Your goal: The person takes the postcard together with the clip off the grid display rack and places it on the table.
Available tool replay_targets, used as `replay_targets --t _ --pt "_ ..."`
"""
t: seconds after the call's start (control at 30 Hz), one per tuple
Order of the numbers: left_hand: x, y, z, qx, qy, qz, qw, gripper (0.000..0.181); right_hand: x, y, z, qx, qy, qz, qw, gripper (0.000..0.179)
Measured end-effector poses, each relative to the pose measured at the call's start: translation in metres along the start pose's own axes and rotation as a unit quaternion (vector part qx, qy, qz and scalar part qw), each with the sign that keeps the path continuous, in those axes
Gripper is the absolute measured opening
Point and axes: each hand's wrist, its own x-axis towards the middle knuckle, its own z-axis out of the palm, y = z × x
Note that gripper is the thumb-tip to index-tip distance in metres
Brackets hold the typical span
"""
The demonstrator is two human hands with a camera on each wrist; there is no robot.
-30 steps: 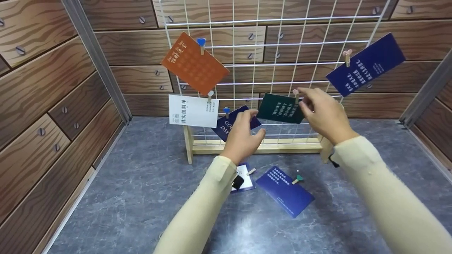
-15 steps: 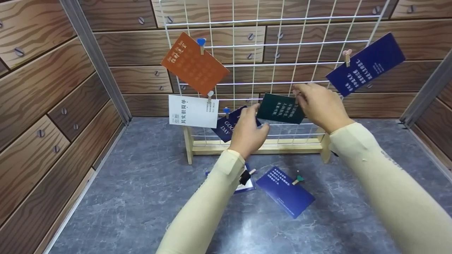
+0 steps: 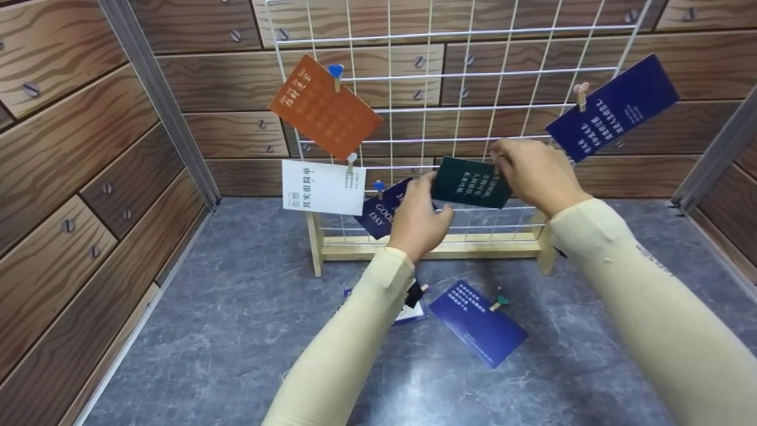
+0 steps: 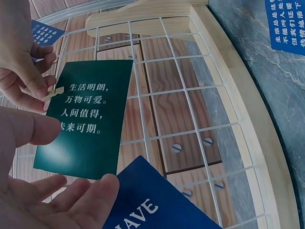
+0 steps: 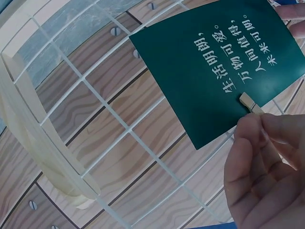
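Observation:
A dark green card (image 3: 470, 182) with white writing hangs at the front of a white wire grid (image 3: 449, 127). At its right end, my right hand (image 3: 541, 174) pinches a small wooden clothespin (image 5: 249, 101) between thumb and fingertips; the pin's tip lies over the card's edge. My left hand (image 3: 419, 216) is at the card's other end, fingertips by the edge and thumb held apart from them. In the left wrist view the left fingers (image 4: 102, 191) appear to touch that edge. Behind the left hand, a navy card (image 3: 375, 216) is partly hidden, held by a blue clip (image 3: 379, 187).
Also clipped to the grid are an orange card (image 3: 325, 109), a white card (image 3: 322, 188) and a blue card (image 3: 618, 106). A wooden base (image 3: 426, 251) carries the grid. On the grey surface lie a blue card with a green clip (image 3: 479, 325) and a white-and-blue card (image 3: 414, 313).
My right hand has shifted slightly left and up over the pink-topped clothespin, covering its top. The left hand has moved slightly right and up, to the green card's left edge.

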Motion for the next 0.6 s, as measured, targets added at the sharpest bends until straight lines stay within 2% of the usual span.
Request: replay_targets --t 0.6 --pt "0.0038 0.0009 0.0043 -0.021 0.007 -0.013 0.9997 0.057 -0.0013 0.0049 0.0009 0.011 0.014 -0.001 0.9998 0.027"
